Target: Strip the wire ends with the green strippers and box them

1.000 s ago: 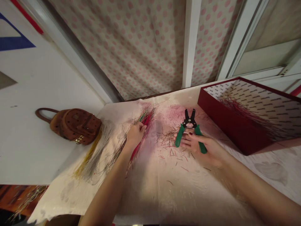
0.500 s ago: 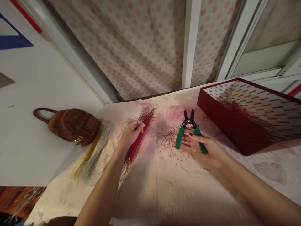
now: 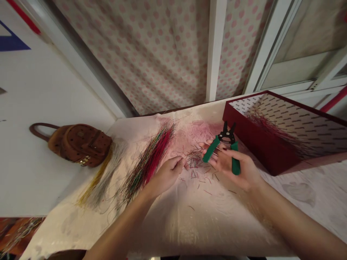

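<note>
A pair of wire strippers with green handles and black jaws rests in my right hand, palm up, jaws apart and pointing away from me. My left hand is closed in a pinch over the table, left of the strippers; whatever its fingertips hold is too small to make out. Behind that hand and to its left lies a long bundle of red, green and dark wires. Short cut wire pieces are scattered between my two hands.
A red box with a patterned lining holds more thin wires at the right. A brown backpack stands at the left, beside grey wires and yellow wires. A dotted curtain hangs behind the pale table cover.
My left hand has moved right and nearer to me, off the wire bundle. The strippers have tilted and shifted slightly right in my right hand. The view has shifted a little.
</note>
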### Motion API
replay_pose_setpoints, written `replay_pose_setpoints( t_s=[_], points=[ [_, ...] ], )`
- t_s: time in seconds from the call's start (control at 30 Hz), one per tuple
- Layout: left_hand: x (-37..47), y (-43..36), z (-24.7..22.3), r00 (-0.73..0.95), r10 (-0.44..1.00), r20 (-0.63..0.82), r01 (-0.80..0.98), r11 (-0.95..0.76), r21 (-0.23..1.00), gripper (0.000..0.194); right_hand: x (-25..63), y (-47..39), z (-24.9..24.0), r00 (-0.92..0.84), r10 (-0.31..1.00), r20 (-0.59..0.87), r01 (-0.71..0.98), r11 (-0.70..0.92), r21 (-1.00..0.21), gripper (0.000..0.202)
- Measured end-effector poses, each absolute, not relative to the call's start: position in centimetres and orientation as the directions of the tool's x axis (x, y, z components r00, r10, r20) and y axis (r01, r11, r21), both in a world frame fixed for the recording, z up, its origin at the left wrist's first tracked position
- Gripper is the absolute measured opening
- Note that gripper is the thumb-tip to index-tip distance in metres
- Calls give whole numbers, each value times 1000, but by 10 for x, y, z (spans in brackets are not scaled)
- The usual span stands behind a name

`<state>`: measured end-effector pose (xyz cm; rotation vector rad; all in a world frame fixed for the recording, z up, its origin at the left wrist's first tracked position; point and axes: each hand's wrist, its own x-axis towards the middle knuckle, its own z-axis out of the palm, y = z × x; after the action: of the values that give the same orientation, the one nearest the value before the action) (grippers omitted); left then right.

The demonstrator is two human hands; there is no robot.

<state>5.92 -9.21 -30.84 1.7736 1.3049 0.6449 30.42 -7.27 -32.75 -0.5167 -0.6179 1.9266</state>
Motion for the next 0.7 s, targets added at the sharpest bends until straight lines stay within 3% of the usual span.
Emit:
replay_pose_setpoints(
  t_s=[0.17,0.43,0.7],
  points=[
    [63,-100,-321,351,909,-224,488,27,872,44,305,-70,-332,-422,901,-104,-701,-397,-593,24],
    [82,-89,-338,425,864,-270,273,162,948,38,294,-76,-332,-569,811,-134,-626,-533,-568,20],
    [91,-82,-338,348,931,-113,385,-32,922,32,299,-71,-335,-537,831,-144,-631,-509,-586,18]
  ],
)
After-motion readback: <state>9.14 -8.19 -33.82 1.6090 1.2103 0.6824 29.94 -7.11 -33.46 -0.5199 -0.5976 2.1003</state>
